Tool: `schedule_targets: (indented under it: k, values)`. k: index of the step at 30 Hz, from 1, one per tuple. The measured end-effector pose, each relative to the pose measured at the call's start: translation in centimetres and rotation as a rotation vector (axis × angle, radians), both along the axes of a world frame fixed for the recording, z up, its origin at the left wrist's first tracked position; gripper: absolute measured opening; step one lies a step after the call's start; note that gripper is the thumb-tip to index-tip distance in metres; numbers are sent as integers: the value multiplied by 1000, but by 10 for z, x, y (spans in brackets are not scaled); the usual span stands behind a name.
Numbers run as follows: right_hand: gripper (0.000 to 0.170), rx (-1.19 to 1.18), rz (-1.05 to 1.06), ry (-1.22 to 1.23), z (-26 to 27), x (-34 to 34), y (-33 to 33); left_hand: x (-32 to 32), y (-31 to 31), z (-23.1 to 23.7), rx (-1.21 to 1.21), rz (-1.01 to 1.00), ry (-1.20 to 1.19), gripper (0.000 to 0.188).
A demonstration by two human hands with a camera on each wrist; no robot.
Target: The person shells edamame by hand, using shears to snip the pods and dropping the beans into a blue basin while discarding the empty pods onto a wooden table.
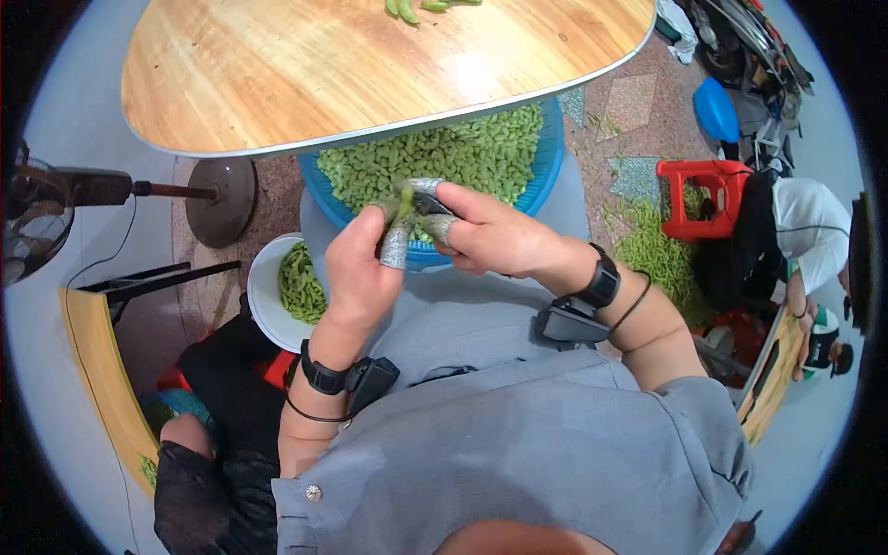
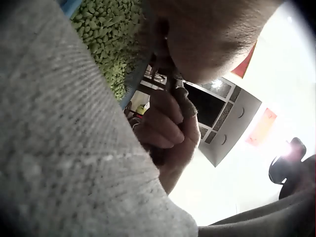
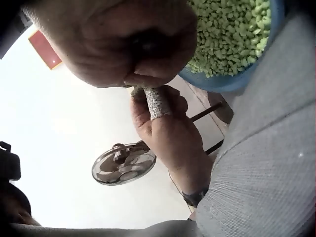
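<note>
Over the blue basket (image 1: 553,162) heaped with shelled green beans (image 1: 444,153), my two hands meet. A green soybean pod (image 1: 407,200) stands up between the fingertips, partly covered by them. My left hand (image 1: 354,264) pinches it from the left, its thumb wrapped in speckled grey tape (image 1: 394,248). From the right, my right hand (image 1: 495,236) grips at the same pod with curled, tape-wrapped fingers. In the right wrist view, the left hand's taped thumb (image 3: 158,103) touches the right hand's fingertips. The left wrist view shows the right hand (image 2: 165,123) with fingers curled; the pod is mostly hidden there.
A wooden table (image 1: 370,74) bearing several pods (image 1: 407,11) overhangs the basket. At left stand a white bucket (image 1: 264,314) of pods and a fan (image 1: 32,217). On the right are a red stool (image 1: 675,227) and husks (image 1: 652,259) on the floor. Another person's knee (image 1: 185,433) is at lower left.
</note>
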State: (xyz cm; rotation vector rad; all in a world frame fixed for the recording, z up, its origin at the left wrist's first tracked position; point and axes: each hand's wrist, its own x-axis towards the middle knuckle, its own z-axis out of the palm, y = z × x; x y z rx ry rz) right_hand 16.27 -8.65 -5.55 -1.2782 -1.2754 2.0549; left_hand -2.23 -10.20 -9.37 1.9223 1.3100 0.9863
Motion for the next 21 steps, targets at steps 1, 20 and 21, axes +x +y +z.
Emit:
schedule_targets:
  k: [1, 20, 21]
  values:
    - [37, -71, -16, 82, -2, -1, 2, -1, 2, 1, 122, -16, 133, 15]
    - [38, -423, -114, 314, -3, 7, -1, -2, 21, 1, 86, -145, 260, 12]
    - [41, -454, -137, 315, 1, 6, 0, -3, 22, 0, 44, -160, 223, 11]
